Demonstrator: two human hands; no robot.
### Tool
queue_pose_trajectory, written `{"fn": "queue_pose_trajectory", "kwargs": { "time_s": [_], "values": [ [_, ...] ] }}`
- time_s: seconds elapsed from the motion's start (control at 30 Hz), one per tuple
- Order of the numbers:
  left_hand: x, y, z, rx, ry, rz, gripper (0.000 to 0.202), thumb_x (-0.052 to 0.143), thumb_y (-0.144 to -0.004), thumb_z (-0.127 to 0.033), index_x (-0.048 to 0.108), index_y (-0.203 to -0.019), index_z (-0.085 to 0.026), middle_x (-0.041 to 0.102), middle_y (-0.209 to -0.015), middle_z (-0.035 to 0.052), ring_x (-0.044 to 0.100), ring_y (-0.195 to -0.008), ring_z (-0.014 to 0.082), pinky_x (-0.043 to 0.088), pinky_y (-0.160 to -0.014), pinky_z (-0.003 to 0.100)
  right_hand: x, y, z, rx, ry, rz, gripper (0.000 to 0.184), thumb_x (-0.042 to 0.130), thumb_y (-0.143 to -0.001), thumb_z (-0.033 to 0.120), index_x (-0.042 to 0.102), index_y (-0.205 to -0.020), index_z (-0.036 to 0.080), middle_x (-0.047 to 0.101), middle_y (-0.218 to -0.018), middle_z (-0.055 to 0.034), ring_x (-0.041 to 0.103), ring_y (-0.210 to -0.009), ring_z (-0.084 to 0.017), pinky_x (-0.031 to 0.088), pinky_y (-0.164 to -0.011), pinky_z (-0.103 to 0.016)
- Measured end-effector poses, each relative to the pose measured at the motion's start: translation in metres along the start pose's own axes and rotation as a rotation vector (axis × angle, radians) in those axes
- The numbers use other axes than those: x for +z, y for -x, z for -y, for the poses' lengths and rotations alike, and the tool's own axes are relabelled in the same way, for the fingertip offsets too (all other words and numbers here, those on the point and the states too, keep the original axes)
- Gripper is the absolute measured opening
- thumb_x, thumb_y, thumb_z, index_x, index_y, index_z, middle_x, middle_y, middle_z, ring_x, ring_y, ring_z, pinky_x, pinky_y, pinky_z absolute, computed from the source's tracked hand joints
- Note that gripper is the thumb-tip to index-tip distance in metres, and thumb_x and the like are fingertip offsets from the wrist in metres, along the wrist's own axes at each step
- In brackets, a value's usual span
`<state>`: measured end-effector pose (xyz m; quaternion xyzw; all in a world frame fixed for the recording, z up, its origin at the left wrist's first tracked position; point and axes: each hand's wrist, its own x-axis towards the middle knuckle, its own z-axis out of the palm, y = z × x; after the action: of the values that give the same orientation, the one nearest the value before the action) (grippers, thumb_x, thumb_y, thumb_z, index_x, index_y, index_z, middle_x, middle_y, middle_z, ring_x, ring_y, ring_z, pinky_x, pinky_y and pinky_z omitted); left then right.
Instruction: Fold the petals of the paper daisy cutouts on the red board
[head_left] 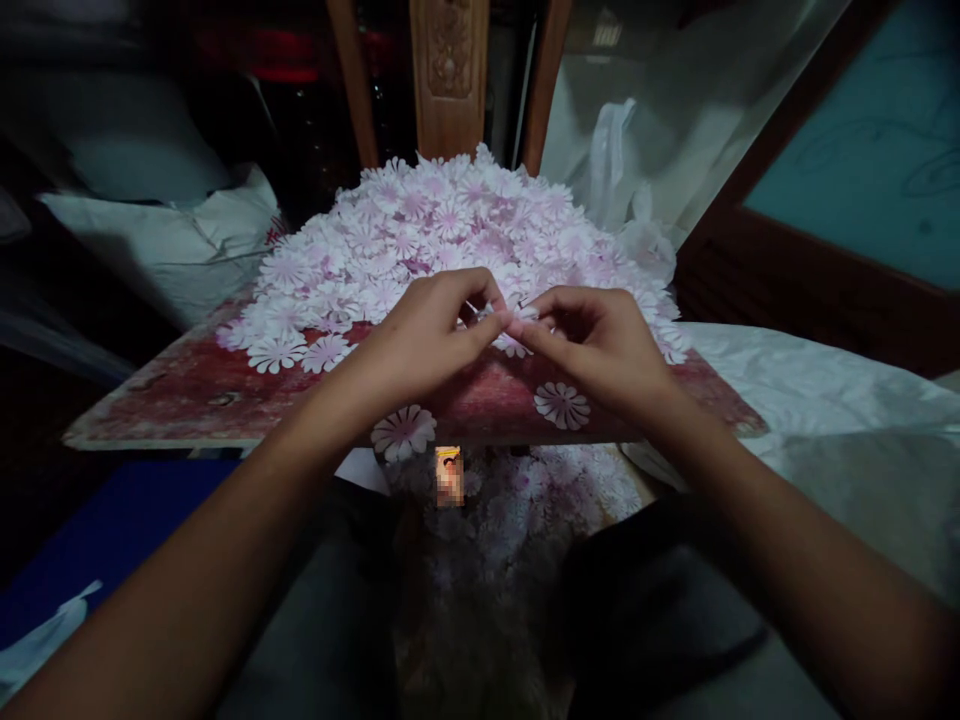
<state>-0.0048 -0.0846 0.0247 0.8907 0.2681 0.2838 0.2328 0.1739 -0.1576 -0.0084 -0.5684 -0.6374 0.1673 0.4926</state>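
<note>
Left hand [442,325] and right hand [596,335] are basically fingertip-to-fingertip, both pinching what looks like a white flower [514,347] — big flower pile [450,220] just behind.

A heap of white, pink-centred paper-like flowers [450,225] is piled on a worn red bench [172,395]. Above its near part, the left hand [450,325] and the right hand [592,335] are brought together, thumbs and forefingers pinched on a white flower piece [516,347], which is mostly hidden by them. One loose flower [562,405] is seen to the right near the front edge, another [403,432] to the left at that edge. More flowers [540,500] are spread below, in shadow. The far side is backed by carved wood [450,80]; a white sack [202,240] is seen far left.
</note>
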Motion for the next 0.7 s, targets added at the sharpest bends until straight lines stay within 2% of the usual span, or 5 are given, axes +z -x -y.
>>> {"fn": "queue_pose_trajectory", "kwargs": {
  "time_s": [0.17, 0.37, 0.53, 0.7],
  "values": [
    [-0.002, 0.000, -0.002, -0.009, -0.047, 0.019, 0.023, 0.053, -0.091, -0.036, 0.063, -0.090, -0.015, 0.066, -0.084, 0.0022, 0.057, -0.078, 0.0155, 0.037, -0.066, 0.025, 0.000, -0.001, -0.001, -0.053, -0.041, 0.024, 0.036, 0.074, -0.078, 0.049, 0.071, -0.083, 0.013, 0.058, -0.065, 0.0006, 0.046, -0.060, -0.008, 0.033, -0.057, -0.022],
    [-0.011, 0.011, -0.013, -0.048, -0.082, 0.076, 0.024, 0.047, -0.092, -0.037, 0.058, -0.089, -0.016, 0.063, -0.082, 0.0025, 0.056, -0.078, 0.0158, 0.038, -0.071, 0.026, 0.002, -0.003, -0.003, -0.233, -0.027, 0.059, 0.032, 0.064, -0.087, 0.048, 0.071, -0.087, 0.016, 0.066, -0.078, -0.0001, 0.054, -0.071, -0.010, 0.034, -0.065, -0.023],
    [-0.029, 0.009, -0.029, -0.103, -0.200, 0.215, 0.030, 0.047, -0.090, -0.044, 0.056, -0.086, -0.016, 0.060, -0.079, 0.0038, 0.053, -0.075, 0.0164, 0.037, -0.072, 0.026, 0.003, -0.001, 0.001, -0.344, 0.043, 0.105, 0.032, 0.058, -0.092, 0.047, 0.067, -0.090, 0.016, 0.063, -0.089, -0.0029, 0.055, -0.082, -0.012, 0.037, -0.076, -0.024],
    [-0.038, -0.009, -0.048, -0.115, -0.273, 0.336, 0.028, 0.046, -0.092, -0.042, 0.056, -0.087, -0.016, 0.061, -0.074, 0.0028, 0.054, -0.067, 0.0144, 0.034, -0.066, 0.023, -0.004, 0.003, 0.003, -0.303, 0.054, 0.029, 0.035, 0.053, -0.094, 0.049, 0.062, -0.092, 0.015, 0.062, -0.095, -0.0047, 0.052, -0.083, -0.012, 0.037, -0.078, -0.024]
  ]
}}
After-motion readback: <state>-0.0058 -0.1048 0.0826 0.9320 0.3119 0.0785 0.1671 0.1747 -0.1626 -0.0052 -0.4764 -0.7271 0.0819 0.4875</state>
